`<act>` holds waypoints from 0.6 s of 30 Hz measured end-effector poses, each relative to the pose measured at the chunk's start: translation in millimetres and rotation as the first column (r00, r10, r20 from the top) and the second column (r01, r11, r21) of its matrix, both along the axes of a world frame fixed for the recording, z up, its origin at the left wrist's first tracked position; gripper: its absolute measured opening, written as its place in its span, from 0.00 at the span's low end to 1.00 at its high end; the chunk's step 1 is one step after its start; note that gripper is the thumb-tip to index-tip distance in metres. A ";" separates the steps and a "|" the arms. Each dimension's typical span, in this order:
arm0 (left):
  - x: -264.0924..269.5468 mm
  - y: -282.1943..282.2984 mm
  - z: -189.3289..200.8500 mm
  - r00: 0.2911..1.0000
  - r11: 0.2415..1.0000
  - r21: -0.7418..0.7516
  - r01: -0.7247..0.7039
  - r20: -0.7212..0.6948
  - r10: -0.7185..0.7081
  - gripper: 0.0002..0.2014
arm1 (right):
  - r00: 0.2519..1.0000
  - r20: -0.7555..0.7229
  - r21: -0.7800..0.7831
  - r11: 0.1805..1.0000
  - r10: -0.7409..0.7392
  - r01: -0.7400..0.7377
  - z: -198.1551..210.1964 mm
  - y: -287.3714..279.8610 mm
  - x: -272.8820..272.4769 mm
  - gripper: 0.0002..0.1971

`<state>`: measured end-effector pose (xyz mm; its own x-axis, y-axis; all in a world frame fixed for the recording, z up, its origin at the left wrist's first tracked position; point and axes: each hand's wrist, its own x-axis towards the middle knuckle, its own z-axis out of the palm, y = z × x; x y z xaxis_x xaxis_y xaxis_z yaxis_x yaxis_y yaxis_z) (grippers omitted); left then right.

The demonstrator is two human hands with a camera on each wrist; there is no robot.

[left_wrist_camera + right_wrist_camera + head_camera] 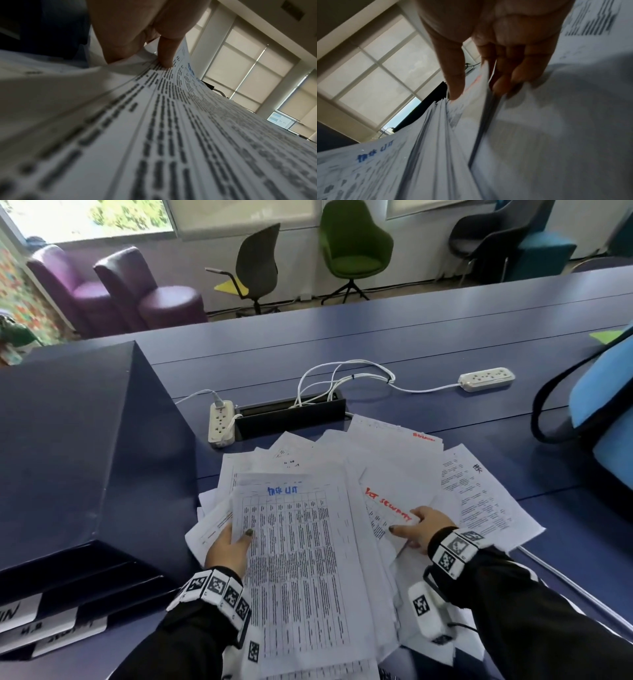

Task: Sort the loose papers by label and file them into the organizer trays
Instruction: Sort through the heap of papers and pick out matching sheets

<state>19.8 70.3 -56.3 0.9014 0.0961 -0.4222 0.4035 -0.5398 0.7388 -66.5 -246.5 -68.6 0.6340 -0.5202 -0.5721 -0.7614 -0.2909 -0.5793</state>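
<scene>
A loose pile of white papers is spread on the blue desk. My left hand pinches the left edge of a stack whose top sheet is a table with a blue handwritten label; its thumb lies on top. My right hand pinches a sheet with a red handwritten label, thumb on top and fingers beneath. The dark blue organizer stands at the left, its trays carrying white name tags.
Two white power strips with cables and a black cable box lie beyond the papers. A blue and black bag sits at the right edge. Chairs stand behind the desk.
</scene>
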 end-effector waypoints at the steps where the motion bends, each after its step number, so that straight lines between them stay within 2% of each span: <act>1: 0.0 -1.1 0.6 1.000 1.000 -0.004 0.002 0.000 -0.002 0.19 | 0.998 0.035 0.063 0.996 -0.059 0.057 -0.8 3.6 -2.0 0.24; 3: 0.3 -2.4 1.2 1.000 1.000 -0.007 0.003 -0.001 -0.003 0.19 | 0.983 0.081 0.138 0.978 -0.166 0.154 -6.8 8.3 -4.4 0.29; 5: -0.5 -4.3 2.5 1.000 1.000 0.019 0.009 0.001 -0.009 0.18 | 0.978 0.069 0.168 0.969 -0.195 0.181 -11.1 11.2 -4.7 0.31; 8: -1.1 -9.6 5.8 0.999 0.995 0.094 0.046 -0.002 -0.046 0.17 | 0.989 0.035 0.073 0.988 -0.142 0.139 -11.6 9.1 -1.3 0.30; 10: -0.7 -12.9 8.4 0.996 0.986 0.140 0.093 -0.015 -0.091 0.16 | 0.999 -0.009 -0.038 0.999 -0.039 0.039 -7.5 5.1 0.7 0.29; 13: -1.1 -16.8 11.5 0.986 0.970 0.173 0.169 -0.019 -0.168 0.16 | 0.997 -0.066 -0.067 0.996 0.051 -0.056 -3.7 1.8 0.7 0.25; 15: -3.3 -19.7 15.4 0.980 0.965 0.176 0.194 0.011 -0.199 0.17 | 0.998 -0.050 -0.088 0.996 0.026 -0.031 -3.5 2.7 -1.0 0.23; 18: -6.4 -22.8 18.6 0.963 0.959 0.146 0.244 0.078 -0.257 0.14 | 0.996 0.034 -0.095 0.992 -0.079 0.082 -6.3 7.8 -4.0 0.24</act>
